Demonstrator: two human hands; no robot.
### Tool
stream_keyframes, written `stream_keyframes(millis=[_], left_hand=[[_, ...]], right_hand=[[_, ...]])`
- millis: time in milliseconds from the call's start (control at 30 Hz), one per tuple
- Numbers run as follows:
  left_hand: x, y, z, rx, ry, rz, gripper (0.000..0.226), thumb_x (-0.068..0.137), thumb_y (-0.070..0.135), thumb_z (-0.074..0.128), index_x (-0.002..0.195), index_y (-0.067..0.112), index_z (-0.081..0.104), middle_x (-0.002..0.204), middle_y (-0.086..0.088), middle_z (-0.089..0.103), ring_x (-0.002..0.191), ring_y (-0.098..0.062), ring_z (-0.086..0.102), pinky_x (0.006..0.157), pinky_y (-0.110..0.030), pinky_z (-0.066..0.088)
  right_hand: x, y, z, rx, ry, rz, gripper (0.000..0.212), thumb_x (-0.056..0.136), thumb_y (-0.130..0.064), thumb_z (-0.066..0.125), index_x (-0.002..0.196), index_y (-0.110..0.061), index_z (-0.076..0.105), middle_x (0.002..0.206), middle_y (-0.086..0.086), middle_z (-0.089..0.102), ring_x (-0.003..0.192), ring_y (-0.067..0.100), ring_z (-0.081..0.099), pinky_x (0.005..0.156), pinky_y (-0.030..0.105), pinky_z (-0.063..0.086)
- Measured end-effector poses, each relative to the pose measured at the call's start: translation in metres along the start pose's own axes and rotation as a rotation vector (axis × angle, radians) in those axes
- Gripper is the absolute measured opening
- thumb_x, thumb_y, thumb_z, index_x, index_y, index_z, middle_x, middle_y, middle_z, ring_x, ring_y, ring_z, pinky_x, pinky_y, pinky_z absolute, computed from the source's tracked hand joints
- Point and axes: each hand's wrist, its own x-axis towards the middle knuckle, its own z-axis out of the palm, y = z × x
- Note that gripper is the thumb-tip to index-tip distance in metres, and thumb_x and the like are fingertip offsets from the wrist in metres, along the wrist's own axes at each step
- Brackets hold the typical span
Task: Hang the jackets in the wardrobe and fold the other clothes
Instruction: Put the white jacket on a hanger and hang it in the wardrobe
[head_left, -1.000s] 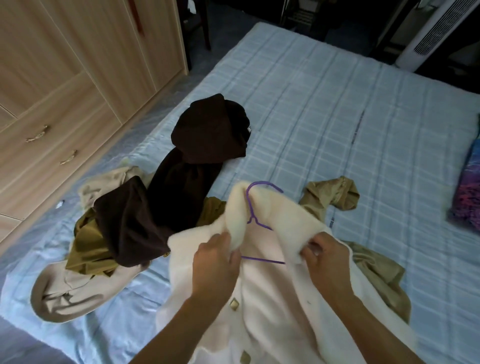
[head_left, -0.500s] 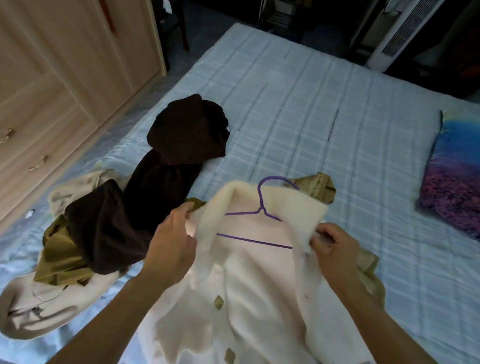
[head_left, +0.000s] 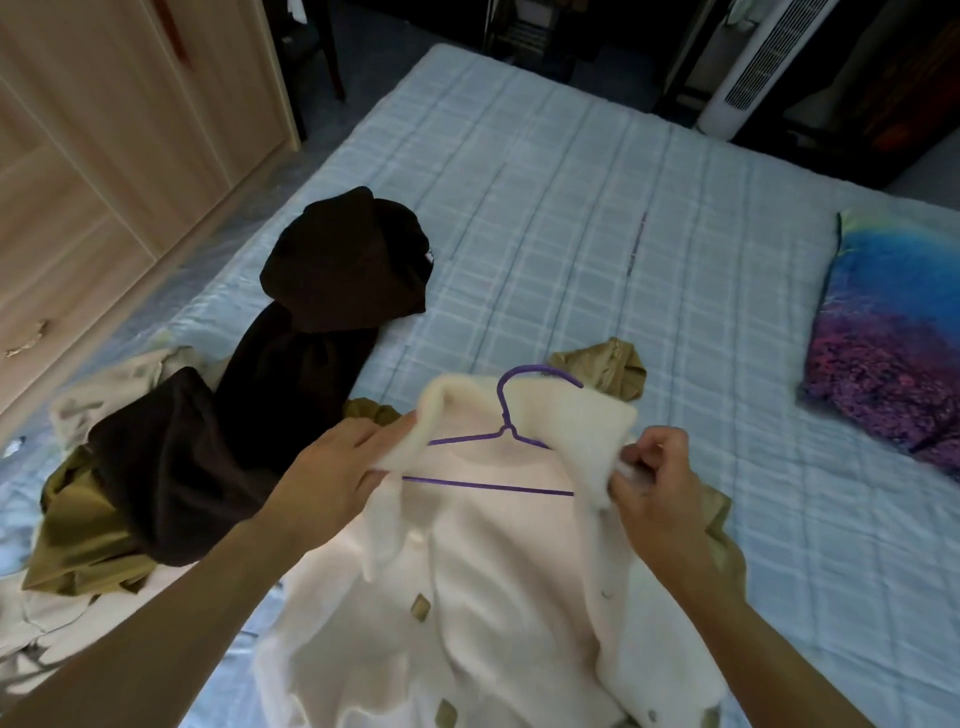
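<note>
left hand (head_left: 332, 478): we pinch the left collar flap of the cream jacket (head_left: 498, 597), thumb and fingers curled round the fleece edge.
right hand (head_left: 655, 483): we grip the right collar flap, fingers curled tight on the fabric.
cream jacket: lies front-open on the bed (head_left: 597, 249) right below us, collar spread between both hands, tan buttons down the front.
hanger (head_left: 501, 457): purple wire, sits inside the jacket's neck; hook pokes up past the collar, bottom bar runs across the open front. We can't tell whether its ends are in the shoulders.
brown garment (head_left: 291, 364): bunched on the bed left of the jacket, on top of the pile.
olive garment (head_left: 88, 530): under the brown one; more olive cloth shows past the collar and by our right wrist.
beige garment (head_left: 78, 623): bottom of the pile, at the bed's near-left edge.
wardrobe (head_left: 104, 156): light wood, left of the bed, doors closed.
pillow (head_left: 893, 332): blue-purple print, on the bed's right side, well apart from the clothes.
fan (head_left: 753, 67): white tower unit past the bed's far-right corner.
</note>
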Motion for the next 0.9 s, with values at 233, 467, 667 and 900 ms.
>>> stream_keyframes(millis=[233, 467, 667, 900], left_hand=[[-0.002, 0.022, -0.01, 0.002, 0.176, -0.008, 0.054, 0.083, 0.016, 0.046, 0.134, 0.006, 0.061, 0.099, -0.016, 0.063, 0.08, -0.035, 0.065, 0.064, -0.038, 0.058], [-0.012, 0.037, -0.021, 0.061, 0.179, -0.024, 0.052, 0.084, 0.022, 0.041, 0.124, 0.001, 0.067, 0.098, -0.021, 0.064, 0.082, -0.04, 0.066, 0.062, -0.04, 0.058], [-0.038, 0.057, -0.033, 0.038, 0.141, -0.047, 0.062, 0.067, -0.009, 0.081, 0.122, 0.01, 0.061, 0.108, -0.02, 0.063, 0.087, -0.039, 0.066, 0.054, -0.04, 0.057], [-0.074, 0.103, -0.089, 0.219, 0.286, -0.023, 0.049, 0.071, 0.001, 0.074, 0.118, 0.009, 0.066, 0.106, -0.008, 0.062, 0.085, -0.031, 0.065, 0.05, -0.032, 0.052]], right_hand=[[-0.011, -0.014, -0.022, -0.237, -0.253, -0.293, 0.053, 0.088, -0.028, 0.043, 0.14, -0.023, 0.05, 0.141, 0.0, 0.032, 0.103, 0.001, 0.043, 0.088, 0.018, 0.046], [-0.011, -0.022, -0.026, -0.395, -0.388, -0.279, 0.047, 0.086, -0.026, 0.076, 0.128, -0.011, 0.061, 0.138, 0.004, 0.046, 0.119, 0.021, 0.049, 0.101, 0.028, 0.043], [-0.018, -0.028, -0.026, -0.438, -0.314, -0.393, 0.026, 0.083, -0.01, 0.077, 0.106, -0.005, 0.069, 0.103, 0.01, 0.063, 0.1, 0.033, 0.055, 0.087, 0.034, 0.041], [-0.036, -0.072, -0.066, -0.287, -0.166, -0.422, 0.028, 0.082, -0.02, 0.072, 0.107, -0.007, 0.069, 0.097, 0.008, 0.065, 0.089, 0.029, 0.062, 0.078, 0.029, 0.04]])
